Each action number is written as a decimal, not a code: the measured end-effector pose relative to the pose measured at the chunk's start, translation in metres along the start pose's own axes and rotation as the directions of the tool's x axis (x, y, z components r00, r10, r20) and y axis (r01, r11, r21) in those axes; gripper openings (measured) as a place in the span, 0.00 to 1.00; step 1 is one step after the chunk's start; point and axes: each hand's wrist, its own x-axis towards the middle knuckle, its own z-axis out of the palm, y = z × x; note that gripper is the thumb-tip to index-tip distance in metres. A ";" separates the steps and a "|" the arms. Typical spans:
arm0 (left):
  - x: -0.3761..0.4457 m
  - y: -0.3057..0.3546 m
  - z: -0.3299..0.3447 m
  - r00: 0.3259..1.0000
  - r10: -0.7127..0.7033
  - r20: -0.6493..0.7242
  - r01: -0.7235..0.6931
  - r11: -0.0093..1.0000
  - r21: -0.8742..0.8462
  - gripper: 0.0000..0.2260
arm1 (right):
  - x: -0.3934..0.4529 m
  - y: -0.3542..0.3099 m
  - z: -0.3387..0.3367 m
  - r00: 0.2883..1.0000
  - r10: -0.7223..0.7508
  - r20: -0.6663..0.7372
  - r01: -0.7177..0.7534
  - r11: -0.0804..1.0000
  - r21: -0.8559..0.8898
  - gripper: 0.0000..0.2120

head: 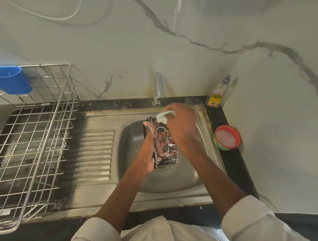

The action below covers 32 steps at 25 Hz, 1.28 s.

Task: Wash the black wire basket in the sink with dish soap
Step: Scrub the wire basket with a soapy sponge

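1. Count: one black wire basket [167, 153], one steel sink [179, 177], one tap [159, 88], one dish soap bottle [216, 94], one red-rimmed tub [227, 137] of pinkish paste, one steel dish rack [33, 134], one blue plastic holder [11, 82].
2. Basket is held over the sink bowl, below the tap, not touching the basin.
3. Left hand [150, 152] grips the basket's left side from underneath, fingers wrapped on the frame.
4. Right hand [179, 128] is closed on a pale scrub pad [164, 117], pad pressed at the basket's far top edge.
5. Basket look: small, rectangular, black wire, oval loop on the face, parallel bars at the near end, white suds on the wires.
6. Bottle and tub sit on the dark surface right of the sink; the rack sits left, on the drainboard.
7. Blue holder hangs on the rack's back rail.
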 end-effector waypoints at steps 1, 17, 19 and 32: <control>-0.002 0.002 0.003 1.000 -0.006 -0.021 0.005 1.000 -0.006 0.38 | -0.004 -0.005 0.005 0.993 -0.090 0.074 0.091 0.996 -0.016 0.10; 0.015 -0.004 -0.009 0.993 -0.061 -0.102 0.053 0.995 -0.080 0.45 | -0.004 0.012 0.005 0.986 -0.034 0.163 0.015 0.993 0.120 0.09; 0.013 -0.004 -0.011 0.992 -0.044 -0.116 0.032 0.994 -0.102 0.45 | 0.012 0.015 0.010 0.995 0.028 0.094 -0.025 0.999 -0.025 0.10; 0.033 0.016 -0.031 0.917 -0.102 -0.386 -0.149 0.810 -0.567 0.34 | -0.068 0.034 0.008 0.984 0.024 0.175 -0.038 0.996 0.079 0.10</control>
